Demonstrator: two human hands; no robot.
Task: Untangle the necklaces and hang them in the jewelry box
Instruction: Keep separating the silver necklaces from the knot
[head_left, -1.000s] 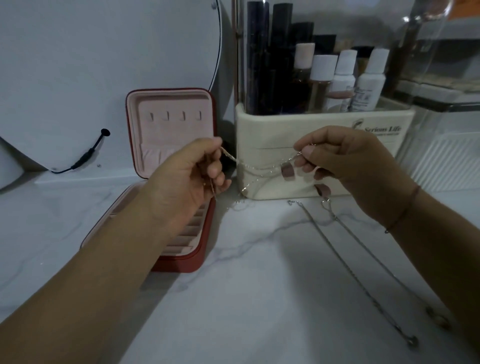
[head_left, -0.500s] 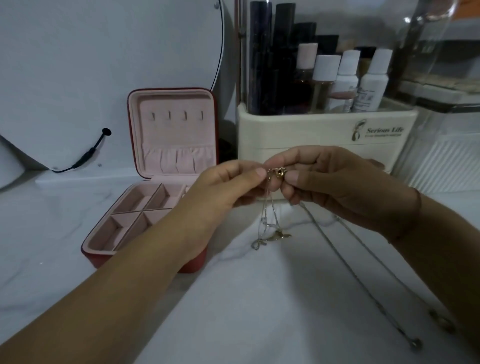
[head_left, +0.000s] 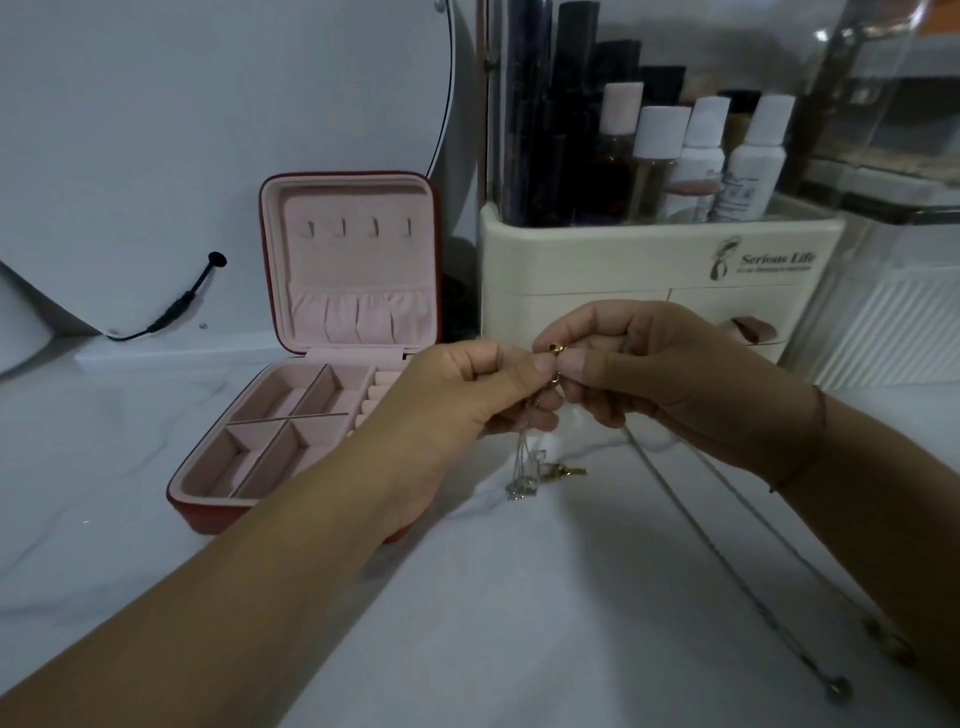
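Note:
My left hand (head_left: 457, 400) and my right hand (head_left: 660, 374) meet fingertip to fingertip in front of the organizer, both pinching the clasp end of a thin gold necklace (head_left: 524, 457). Its chain hangs down from the fingers, and small pendants rest on the marble below. The red jewelry box (head_left: 358, 291) stands open at the left, its pink lid upright with a row of hooks and nothing hanging on them. A second silver necklace (head_left: 727, 561) lies stretched out on the table under my right forearm.
A cream cosmetic organizer (head_left: 623, 270) with several bottles stands behind my hands. A round mirror (head_left: 208, 130) with a black cable leans at the back left. A clear container (head_left: 893, 291) is at the right. The white marble tabletop (head_left: 519, 623) spreads out in front.
A second ago my hands were apart, stretching the chain between them. They came together and lowered, and the chain now hangs doubled from the joined fingertips. The box tray is uncovered again.

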